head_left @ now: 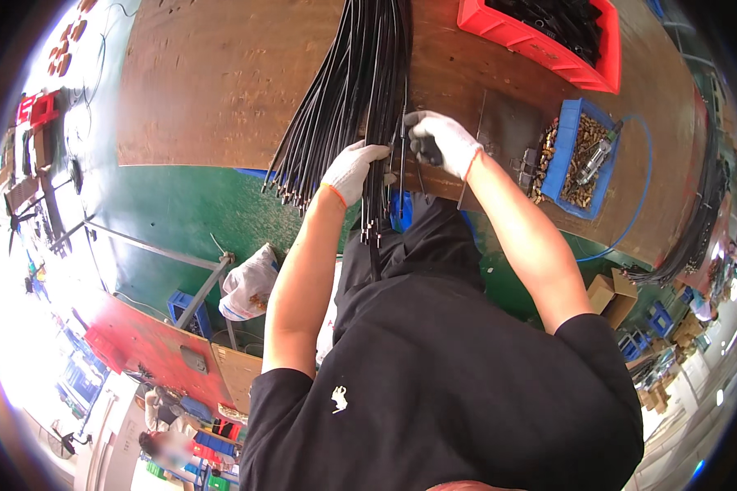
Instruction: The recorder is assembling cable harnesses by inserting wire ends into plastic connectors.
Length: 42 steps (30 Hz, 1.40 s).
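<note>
A bundle of thin black hoses (348,90) with metal end fittings lies across the brown workbench (213,82) and hangs over its near edge. My left hand (350,169), in a white glove, grips several of the hoses near their ends. My right hand (442,141), also gloved, is closed on a small dark tool or fitting, pressed against one hose just right of the bundle. Both hands work close together at the bench edge.
A red bin (598,69) of black parts stands at the far right of the bench. A blue tray (567,147) holds brass fittings and a pneumatic tool with a blue air line (640,196). Below are a green floor (180,213), a white bag (250,282) and cardboard boxes (612,296).
</note>
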Each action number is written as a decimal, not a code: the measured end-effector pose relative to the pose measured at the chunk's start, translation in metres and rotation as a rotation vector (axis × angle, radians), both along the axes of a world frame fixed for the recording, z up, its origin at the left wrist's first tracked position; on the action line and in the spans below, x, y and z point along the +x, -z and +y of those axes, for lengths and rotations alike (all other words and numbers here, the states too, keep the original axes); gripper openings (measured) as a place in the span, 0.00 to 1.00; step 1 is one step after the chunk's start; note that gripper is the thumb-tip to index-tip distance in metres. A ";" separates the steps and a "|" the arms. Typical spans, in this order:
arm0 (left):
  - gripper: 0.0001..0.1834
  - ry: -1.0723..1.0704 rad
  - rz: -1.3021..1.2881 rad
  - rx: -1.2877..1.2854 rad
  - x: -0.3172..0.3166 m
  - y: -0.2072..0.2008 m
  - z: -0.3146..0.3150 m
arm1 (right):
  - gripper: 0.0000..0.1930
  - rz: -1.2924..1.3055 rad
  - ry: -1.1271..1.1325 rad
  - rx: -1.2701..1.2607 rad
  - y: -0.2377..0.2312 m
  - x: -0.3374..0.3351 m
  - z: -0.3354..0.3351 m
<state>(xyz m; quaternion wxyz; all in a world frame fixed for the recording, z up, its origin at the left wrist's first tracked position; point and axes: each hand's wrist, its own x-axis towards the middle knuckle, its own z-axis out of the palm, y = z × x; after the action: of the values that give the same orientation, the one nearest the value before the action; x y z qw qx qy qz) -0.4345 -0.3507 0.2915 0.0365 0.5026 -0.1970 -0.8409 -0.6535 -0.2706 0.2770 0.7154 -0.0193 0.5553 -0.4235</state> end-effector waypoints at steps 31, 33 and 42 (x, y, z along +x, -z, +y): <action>0.09 -0.062 0.078 -0.116 -0.028 0.019 0.036 | 0.28 0.348 -0.335 -0.092 -0.064 0.075 0.192; 0.09 -0.068 0.085 -0.117 -0.028 0.018 0.036 | 0.25 0.427 -0.318 -0.115 -0.057 0.077 0.196; 0.11 0.007 0.035 -0.142 -0.025 0.016 0.033 | 0.17 0.344 -0.089 0.071 -0.046 0.080 0.129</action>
<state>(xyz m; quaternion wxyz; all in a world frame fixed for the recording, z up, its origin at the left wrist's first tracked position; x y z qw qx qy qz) -0.4593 -0.3175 0.2751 0.0727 0.4835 -0.2572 -0.8335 -0.5738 -0.1420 0.3227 0.6284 -0.0907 0.6827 -0.3618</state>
